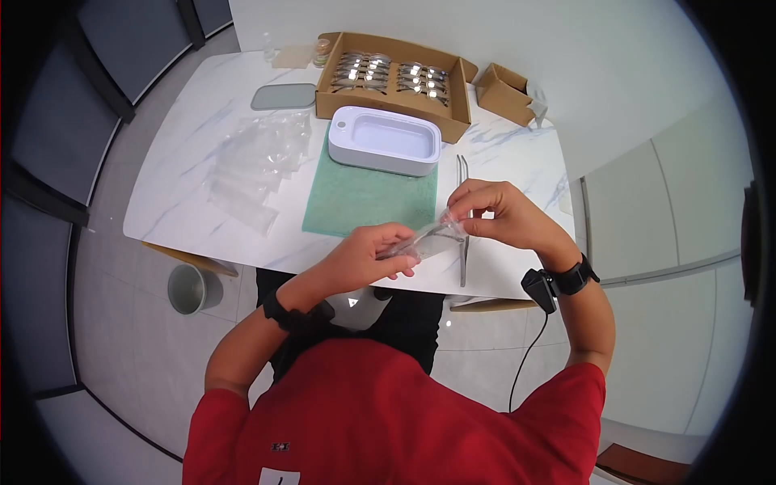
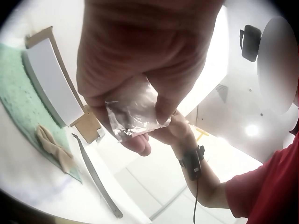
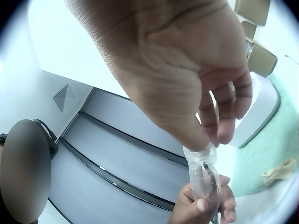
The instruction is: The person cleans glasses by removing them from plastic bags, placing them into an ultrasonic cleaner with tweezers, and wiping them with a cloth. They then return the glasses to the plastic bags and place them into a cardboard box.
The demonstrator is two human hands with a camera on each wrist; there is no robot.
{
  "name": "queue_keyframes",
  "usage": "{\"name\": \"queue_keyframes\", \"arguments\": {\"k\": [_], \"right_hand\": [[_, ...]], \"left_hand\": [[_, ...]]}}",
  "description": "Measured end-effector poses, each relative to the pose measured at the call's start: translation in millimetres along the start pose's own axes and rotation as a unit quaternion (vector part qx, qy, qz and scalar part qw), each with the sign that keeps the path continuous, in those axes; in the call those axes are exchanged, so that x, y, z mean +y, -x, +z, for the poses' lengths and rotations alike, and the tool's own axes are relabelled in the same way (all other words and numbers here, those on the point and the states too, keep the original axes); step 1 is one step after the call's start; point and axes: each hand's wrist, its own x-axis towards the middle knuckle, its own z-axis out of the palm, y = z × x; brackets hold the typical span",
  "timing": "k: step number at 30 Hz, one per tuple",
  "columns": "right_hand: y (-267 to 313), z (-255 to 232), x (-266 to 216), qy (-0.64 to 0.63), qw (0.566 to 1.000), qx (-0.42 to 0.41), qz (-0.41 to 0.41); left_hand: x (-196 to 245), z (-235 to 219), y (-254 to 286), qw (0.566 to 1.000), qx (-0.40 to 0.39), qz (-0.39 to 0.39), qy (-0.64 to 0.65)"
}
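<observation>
A clear plastic bag [image 1: 428, 242] with a dark-rimmed pair of glasses inside is stretched between both hands, above the table's front edge. My left hand [image 1: 364, 257] holds the bag's lower part between thumb and fingers. At the other end, my right hand [image 1: 508, 217] pinches the top of the bag with thumb and fingertips, as the right wrist view also shows. In the left wrist view, the crinkled bag end [image 2: 133, 112] sticks out from under the left palm. Long metal tweezers [image 1: 464, 263] lie on the table just below the right hand.
A white ultrasonic cleaner [image 1: 384, 166] stands on a green towel [image 1: 347, 198], where a beige cloth [image 3: 279, 171] also lies. Behind it, a cardboard box [image 1: 396, 105] holds several glasses. Empty plastic bags [image 1: 259, 166] lie left; a smaller carton [image 1: 503, 93] stands back right.
</observation>
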Motion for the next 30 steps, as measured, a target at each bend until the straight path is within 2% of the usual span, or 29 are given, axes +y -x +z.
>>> {"name": "queue_keyframes", "arguments": {"k": [6, 9, 12, 15, 21, 25, 28, 30], "right_hand": [[4, -3, 15, -0.055, 0.998, 0.034, 0.017], [5, -2, 15, -0.065, 0.997, 0.036, 0.032], [4, -3, 19, -0.078, 0.995, 0.046, 0.028], [5, -5, 20, -0.107, 0.991, 0.066, 0.041], [8, -4, 25, -0.114, 0.989, 0.081, 0.041], [10, -6, 28, -0.132, 0.986, 0.096, 0.040], [15, -17, 28, -0.088, 0.988, 0.115, 0.046], [20, -25, 33, -0.121, 0.979, 0.142, 0.086]], "left_hand": [[-11, -14, 9, 1.000, 0.023, 0.014, -0.016], [-13, -19, 14, 0.999, 0.028, -0.015, -0.012], [-16, -21, 18, 1.000, 0.028, -0.014, -0.004], [-19, -23, 20, 1.000, 0.002, -0.015, 0.027], [-17, -26, 24, 1.000, -0.006, -0.010, 0.003], [-13, -26, 30, 0.999, 0.023, -0.031, -0.006], [-17, -29, 34, 0.999, 0.037, -0.024, -0.010], [-17, -33, 40, 0.999, 0.046, -0.025, -0.007]]}}
